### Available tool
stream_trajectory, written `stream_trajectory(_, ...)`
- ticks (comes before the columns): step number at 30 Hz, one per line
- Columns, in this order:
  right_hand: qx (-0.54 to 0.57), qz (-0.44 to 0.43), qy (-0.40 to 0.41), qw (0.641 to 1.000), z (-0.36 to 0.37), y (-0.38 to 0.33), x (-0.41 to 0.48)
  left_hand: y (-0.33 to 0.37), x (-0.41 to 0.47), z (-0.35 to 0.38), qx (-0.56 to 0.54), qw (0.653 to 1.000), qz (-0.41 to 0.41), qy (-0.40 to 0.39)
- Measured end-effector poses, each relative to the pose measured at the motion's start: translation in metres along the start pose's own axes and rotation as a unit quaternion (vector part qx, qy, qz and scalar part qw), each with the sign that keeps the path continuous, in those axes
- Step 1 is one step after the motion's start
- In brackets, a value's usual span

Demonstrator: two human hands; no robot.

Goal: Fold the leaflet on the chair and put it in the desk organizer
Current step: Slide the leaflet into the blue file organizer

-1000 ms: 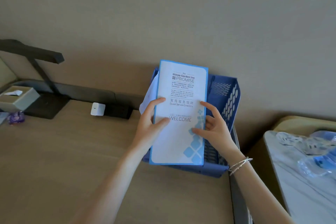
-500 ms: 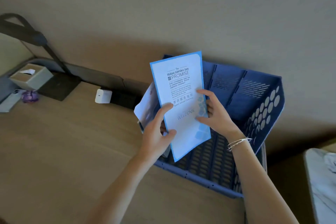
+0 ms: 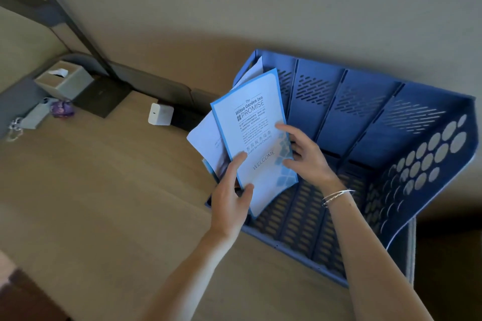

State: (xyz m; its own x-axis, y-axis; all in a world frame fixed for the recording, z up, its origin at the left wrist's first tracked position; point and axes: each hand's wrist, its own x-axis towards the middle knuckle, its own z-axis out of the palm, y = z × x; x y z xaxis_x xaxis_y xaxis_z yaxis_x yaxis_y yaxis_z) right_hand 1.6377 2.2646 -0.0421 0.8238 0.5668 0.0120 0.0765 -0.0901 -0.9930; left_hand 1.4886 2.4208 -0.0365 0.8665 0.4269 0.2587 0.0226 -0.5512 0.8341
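Observation:
The folded leaflet point(image 3: 254, 122), white with a blue border and the word WELCOME, leans tilted in the leftmost slot of the blue desk organizer point(image 3: 407, 190). My left hand point(image 3: 232, 198) grips its lower left edge with thumb and fingers. My right hand point(image 3: 305, 154) holds its right edge, fingers on the front. Other white papers point(image 3: 206, 141) stand behind the leaflet in the same slot. The leaflet's lower end dips below the organizer's front wall.
The organizer sits on a wooden desk point(image 3: 104, 203) against a beige wall. A white charger point(image 3: 160, 113), a tissue box point(image 3: 64, 81), a black lamp base point(image 3: 104, 96) and a purple object point(image 3: 61, 109) stand at the desk's back left.
The view has drawn closer to the organizer. Both hands have lowered and tilted the leaflet into the leftmost slot; the bed at the right has left the view.

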Motion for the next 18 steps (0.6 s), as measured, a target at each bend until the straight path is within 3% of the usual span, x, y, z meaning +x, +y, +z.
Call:
stream_trajectory(8,0.008,-0.015,-0.006,1.0,0.004,0.015,0.008,-0.006,-0.002,0.005,0.04,0.999,-0.009,-0.025)
stream_trajectory(18,-0.006,-0.075,-0.037,0.996,0.009,0.006,0.037,0.0,-0.005,0.011,0.078,0.996,-0.027,0.015)
